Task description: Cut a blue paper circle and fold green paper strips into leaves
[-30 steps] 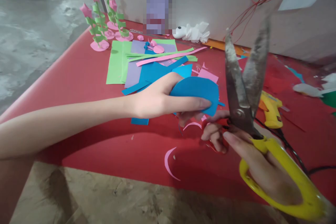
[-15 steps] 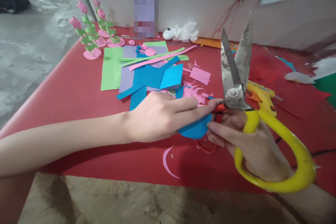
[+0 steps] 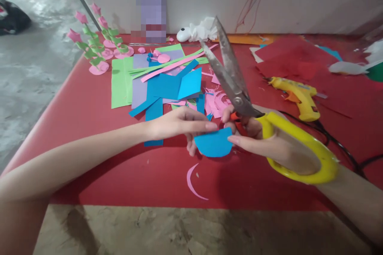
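Observation:
A rounded piece of blue paper [image 3: 213,144] is pinched at its left by my left hand [image 3: 187,125], thumb on top. My right hand [image 3: 269,143] touches the same piece at its right edge with the thumb. Also in my right hand is a pair of scissors [image 3: 237,101] with one yellow and one red handle; the blades stand apart and point up and away. Much of the red handle is hidden behind my fingers. Blue paper sheets [image 3: 166,85] and pink paper scraps [image 3: 214,101] lie just beyond my hands.
Paper flowers [image 3: 97,42] stand at the table's back left. A yellow glue gun [image 3: 299,93] with a black cord lies right. Green sheets [image 3: 119,83], paper strips [image 3: 179,63], a white figure [image 3: 196,32] and red sheets [image 3: 287,57] are at the back. A pink crescent scrap [image 3: 193,183] lies near the front edge.
The scissors have swung leftward, their blades now tilting up to the left. The blue piece has turned more of its face toward me, and my left fingers have drawn back from the scissors.

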Action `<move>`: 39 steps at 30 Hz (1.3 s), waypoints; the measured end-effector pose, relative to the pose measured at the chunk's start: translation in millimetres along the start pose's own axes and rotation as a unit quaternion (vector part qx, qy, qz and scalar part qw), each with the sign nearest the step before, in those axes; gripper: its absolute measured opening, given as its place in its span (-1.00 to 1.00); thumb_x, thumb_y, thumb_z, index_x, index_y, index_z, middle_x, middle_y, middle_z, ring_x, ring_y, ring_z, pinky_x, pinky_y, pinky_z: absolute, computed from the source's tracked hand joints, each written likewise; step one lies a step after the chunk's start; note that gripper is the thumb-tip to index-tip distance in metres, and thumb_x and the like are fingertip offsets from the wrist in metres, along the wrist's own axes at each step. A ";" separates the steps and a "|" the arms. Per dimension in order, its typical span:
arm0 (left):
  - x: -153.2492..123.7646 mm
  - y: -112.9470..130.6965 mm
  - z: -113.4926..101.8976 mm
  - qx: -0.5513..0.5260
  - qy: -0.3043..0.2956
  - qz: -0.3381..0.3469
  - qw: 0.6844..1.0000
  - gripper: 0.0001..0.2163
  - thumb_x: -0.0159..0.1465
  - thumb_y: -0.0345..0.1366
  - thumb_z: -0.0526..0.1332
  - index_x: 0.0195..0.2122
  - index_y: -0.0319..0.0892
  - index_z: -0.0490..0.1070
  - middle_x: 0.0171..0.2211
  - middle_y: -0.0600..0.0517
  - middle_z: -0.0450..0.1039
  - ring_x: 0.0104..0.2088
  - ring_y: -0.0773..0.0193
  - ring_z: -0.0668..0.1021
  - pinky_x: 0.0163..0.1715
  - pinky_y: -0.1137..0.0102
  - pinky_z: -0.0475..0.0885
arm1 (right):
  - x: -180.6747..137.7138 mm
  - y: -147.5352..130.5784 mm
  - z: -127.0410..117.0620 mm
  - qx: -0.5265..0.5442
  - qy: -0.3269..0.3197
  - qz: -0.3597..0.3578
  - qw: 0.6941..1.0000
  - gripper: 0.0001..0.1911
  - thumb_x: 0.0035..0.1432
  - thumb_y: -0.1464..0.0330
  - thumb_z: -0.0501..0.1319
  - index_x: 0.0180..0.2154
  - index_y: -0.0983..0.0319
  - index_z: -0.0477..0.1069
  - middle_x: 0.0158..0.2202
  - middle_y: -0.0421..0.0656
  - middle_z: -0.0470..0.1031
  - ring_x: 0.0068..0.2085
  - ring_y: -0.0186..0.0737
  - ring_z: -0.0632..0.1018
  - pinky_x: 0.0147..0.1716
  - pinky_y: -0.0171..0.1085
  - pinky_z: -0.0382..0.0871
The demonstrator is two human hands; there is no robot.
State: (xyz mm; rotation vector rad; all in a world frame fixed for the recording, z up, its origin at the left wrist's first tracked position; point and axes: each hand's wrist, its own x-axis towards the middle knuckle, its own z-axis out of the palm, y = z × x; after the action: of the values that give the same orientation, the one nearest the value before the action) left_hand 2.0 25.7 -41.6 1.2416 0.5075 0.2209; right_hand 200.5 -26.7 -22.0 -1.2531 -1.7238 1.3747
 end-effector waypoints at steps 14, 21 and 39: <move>-1.3 -16.9 13.9 -0.012 -0.016 0.006 1.000 -0.85 0.26 -0.35 0.21 -0.43 -0.31 0.36 -0.60 0.03 0.55 -0.64 0.44 0.55 -0.63 0.61 0.43 | 4.6 -4.0 2.6 -0.084 0.058 -0.017 0.995 -0.86 0.01 0.32 0.23 -0.33 0.17 0.33 -0.49 -0.28 0.35 -0.45 -0.42 0.42 -0.51 -0.40 0.28; 0.8 -21.1 18.2 -0.085 0.158 0.131 0.975 -0.76 0.19 -0.21 0.30 -0.40 -0.27 0.30 -0.49 0.02 0.58 -0.49 0.36 0.64 -0.55 0.62 0.51 | 2.6 10.6 -7.4 -0.127 0.067 0.006 0.990 -0.62 0.12 0.20 0.05 -0.03 0.17 0.26 -0.44 -0.24 0.40 -0.48 -0.35 0.43 -0.53 -0.34 0.35; 9.4 -28.1 10.6 -0.112 0.243 0.229 0.936 -0.71 0.16 -0.17 0.33 -0.29 -0.16 0.22 -0.45 0.07 0.52 -0.26 0.18 0.65 -0.30 0.41 0.59 | -6.5 -3.7 -14.7 -0.415 0.013 0.013 0.910 -0.81 0.23 0.25 0.01 -0.24 0.14 0.35 -0.47 -0.25 0.51 -0.43 -0.24 0.54 -0.47 -0.30 0.28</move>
State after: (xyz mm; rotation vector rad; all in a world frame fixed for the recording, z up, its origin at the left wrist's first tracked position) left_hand 12.2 11.7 -67.9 1.0615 0.5884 0.9740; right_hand 214.7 -27.1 -13.6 -1.6997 -2.3821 0.5977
